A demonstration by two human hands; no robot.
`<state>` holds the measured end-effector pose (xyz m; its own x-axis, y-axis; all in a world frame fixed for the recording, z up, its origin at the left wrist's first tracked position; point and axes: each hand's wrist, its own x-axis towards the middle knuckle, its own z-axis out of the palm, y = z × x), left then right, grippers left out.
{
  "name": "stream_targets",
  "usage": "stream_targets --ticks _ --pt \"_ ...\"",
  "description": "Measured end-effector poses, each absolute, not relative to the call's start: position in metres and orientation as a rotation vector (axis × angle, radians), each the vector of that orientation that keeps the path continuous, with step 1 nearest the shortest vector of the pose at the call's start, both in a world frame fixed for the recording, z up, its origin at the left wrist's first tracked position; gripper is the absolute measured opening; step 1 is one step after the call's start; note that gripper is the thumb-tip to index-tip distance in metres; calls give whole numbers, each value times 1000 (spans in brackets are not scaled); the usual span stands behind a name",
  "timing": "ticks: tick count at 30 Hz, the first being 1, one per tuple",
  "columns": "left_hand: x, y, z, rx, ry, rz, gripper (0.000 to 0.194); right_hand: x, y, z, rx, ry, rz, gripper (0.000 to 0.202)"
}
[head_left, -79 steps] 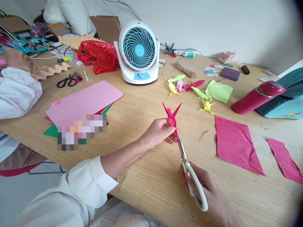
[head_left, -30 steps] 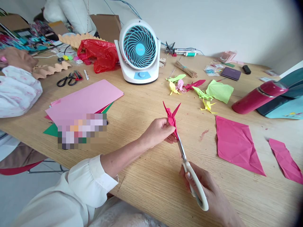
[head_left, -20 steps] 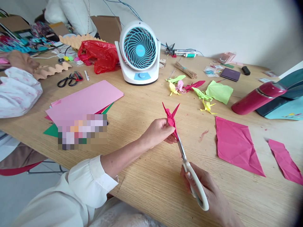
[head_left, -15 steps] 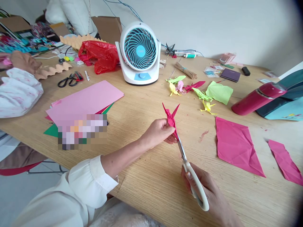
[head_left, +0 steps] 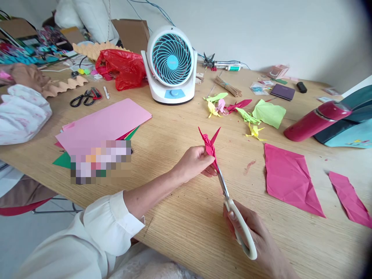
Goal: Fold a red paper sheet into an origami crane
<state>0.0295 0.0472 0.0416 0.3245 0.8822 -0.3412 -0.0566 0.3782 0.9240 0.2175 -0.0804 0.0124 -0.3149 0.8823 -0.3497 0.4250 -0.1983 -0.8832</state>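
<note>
Between the thumb and fingers of my left hand (head_left: 196, 162) is a folded magenta paper crane (head_left: 209, 145), its two points sticking up. My right hand (head_left: 252, 228) grips the white handles of a pair of scissors (head_left: 244, 232). The blades reach up to the crane's lower end, just by my left fingertips; whether paper lies between them is hard to make out. To the right lie a creased magenta paper sheet (head_left: 292, 180) and a narrower magenta strip (head_left: 350, 197).
Folded yellow, green, pink and magenta paper pieces (head_left: 213, 109) lie beyond my hands, beside a green sheet (head_left: 270, 113). A fan (head_left: 172, 62) stands at the back, a red flask (head_left: 316, 121) at right. Pink paper (head_left: 107, 124) is stacked left, near another person's sleeve (head_left: 23, 114).
Almost nothing differs. Both hands, the crane and the scissors keep their places; the whole view has shifted very slightly.
</note>
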Motion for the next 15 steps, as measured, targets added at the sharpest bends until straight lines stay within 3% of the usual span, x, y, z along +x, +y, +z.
stream_targets --ticks 15 --pt "27 49 39 995 983 770 15 217 -81 11 -1530 -1619 1560 55"
